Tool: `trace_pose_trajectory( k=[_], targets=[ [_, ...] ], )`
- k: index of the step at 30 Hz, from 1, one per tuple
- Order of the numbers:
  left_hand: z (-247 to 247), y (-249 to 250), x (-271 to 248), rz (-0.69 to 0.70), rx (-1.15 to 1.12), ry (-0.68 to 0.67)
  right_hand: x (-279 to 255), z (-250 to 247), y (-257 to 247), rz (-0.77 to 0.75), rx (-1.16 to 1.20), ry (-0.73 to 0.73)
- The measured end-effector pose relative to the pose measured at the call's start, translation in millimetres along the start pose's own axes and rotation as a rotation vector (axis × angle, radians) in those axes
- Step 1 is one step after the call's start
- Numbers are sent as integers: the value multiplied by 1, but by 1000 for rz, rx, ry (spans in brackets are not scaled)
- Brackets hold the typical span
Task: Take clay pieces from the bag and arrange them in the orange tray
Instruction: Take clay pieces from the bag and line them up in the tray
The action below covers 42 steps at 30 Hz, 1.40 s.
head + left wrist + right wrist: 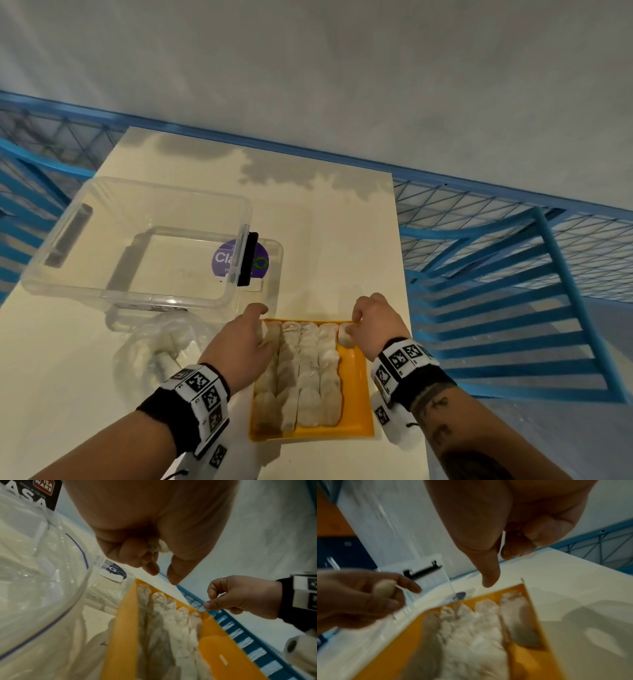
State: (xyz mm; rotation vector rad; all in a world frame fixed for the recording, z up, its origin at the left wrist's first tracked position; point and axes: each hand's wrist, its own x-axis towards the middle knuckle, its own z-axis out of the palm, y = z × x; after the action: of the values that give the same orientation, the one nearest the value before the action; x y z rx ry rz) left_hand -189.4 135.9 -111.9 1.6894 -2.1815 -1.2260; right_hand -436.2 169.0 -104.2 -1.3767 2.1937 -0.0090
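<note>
The orange tray (354,394) lies near the table's front edge, with several pale clay pieces (310,373) packed in rows from its left side. My left hand (260,322) hovers over the tray's far left corner and grips one clay piece (160,547) in curled fingers. Over the far right corner, my right hand (352,325) has its fingers loosely curled and nothing between them (496,569). Just below it a single clay piece (345,337) lies in the rightmost column. The clear bag (161,346), with more clay inside, sits left of the tray.
A clear plastic box (137,240) with a black latch rests over its lid behind the bag. A blue metal mesh frame (513,291) runs along the table's right edge (407,308). The tray's right strip shows bare orange.
</note>
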Motion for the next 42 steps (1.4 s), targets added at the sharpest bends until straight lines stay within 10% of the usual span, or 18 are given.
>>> trace_pose_trajectory(
  k=[8,19,42],
  targets=[
    [-5,33,-16,162,-280,-185,-68,2,-42,-187,506,-50],
    [-8,19,-28,305,-175,-117,-96,13,-50,-240,650,98],
    [6,-31,-2,99,303,-158,-20,16,0,-181,-527,-254]
  ],
)
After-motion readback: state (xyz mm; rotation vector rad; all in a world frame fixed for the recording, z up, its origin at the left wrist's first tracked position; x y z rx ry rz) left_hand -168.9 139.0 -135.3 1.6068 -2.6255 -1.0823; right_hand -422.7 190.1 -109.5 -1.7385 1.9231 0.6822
